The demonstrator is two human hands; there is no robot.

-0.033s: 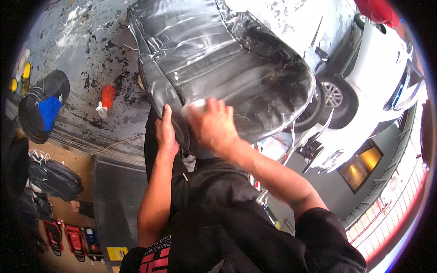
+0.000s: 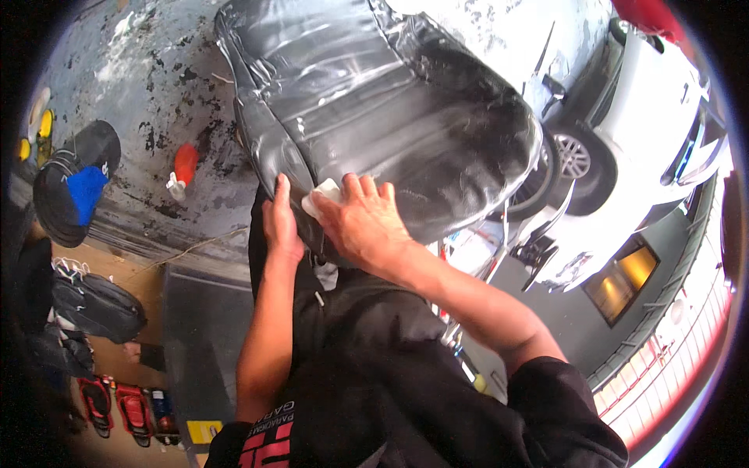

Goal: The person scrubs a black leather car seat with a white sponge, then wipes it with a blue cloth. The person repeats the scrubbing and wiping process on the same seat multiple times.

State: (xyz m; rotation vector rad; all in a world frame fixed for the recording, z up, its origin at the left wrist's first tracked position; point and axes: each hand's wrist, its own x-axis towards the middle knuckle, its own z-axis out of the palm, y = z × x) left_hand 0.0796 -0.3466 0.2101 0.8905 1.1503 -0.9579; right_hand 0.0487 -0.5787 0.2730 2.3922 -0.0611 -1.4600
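A black leather car seat (image 2: 367, 125) lies tilted in front of me, its surface creased and shiny with pale streaks. My right hand (image 2: 363, 222) presses a white sponge (image 2: 321, 196) onto the near left edge of the seat cushion, fingers bent over it. Against the cushion's near left side rests my left hand (image 2: 282, 222), flat, with its top digit stretched upward and nothing visible in it. Part of the left hand's fingers is hidden by the seat's side.
To the left stand an orange bottle (image 2: 186, 164) and a black round container (image 2: 66, 191) with a blue cloth (image 2: 86, 191). A black bag (image 2: 97, 304) lies lower left. At right are a loose wheel (image 2: 538, 179) and a white car (image 2: 647, 117).
My right hand has shifted slightly left and down with the sponge, and more of the sponge shows. The left hand stays at the seat's side.
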